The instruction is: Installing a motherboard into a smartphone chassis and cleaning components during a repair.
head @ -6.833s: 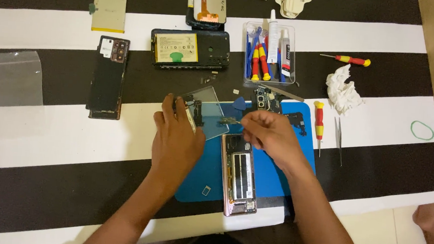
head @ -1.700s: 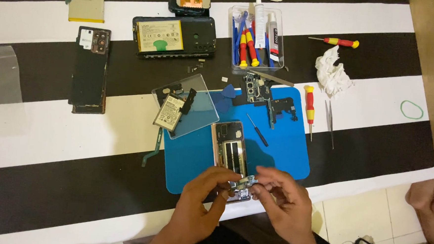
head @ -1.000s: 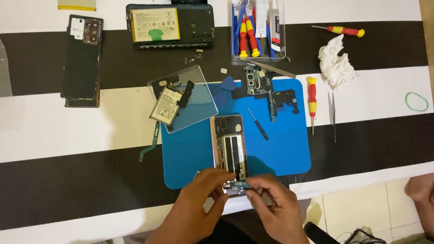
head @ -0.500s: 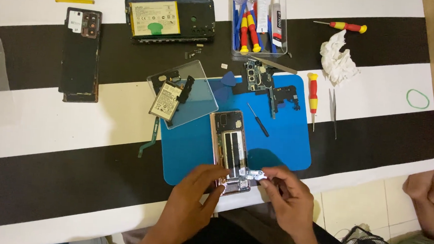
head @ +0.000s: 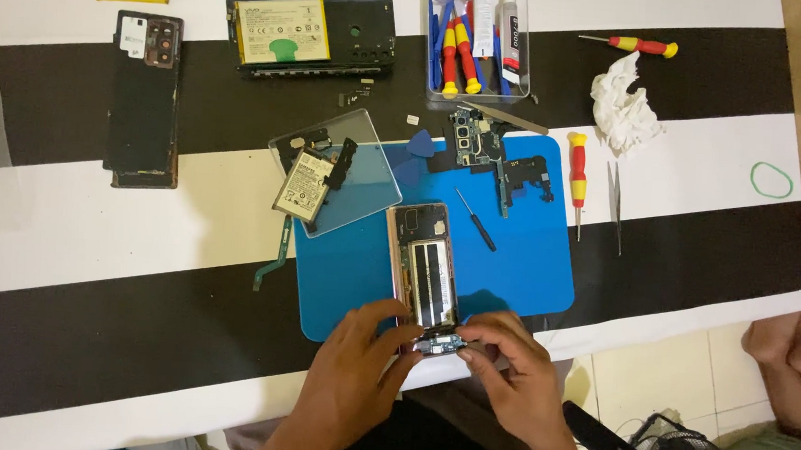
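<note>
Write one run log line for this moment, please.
left hand: touching small circuit part | right hand: pinching it | opened gold-framed phone: on blue mat

Left hand and right hand meet low, fingers curled and pinching together

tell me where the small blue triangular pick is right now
In the head view, the small blue triangular pick lies at the top edge of the blue work mat, between the clear plastic sheet and the loose circuit board.
</note>
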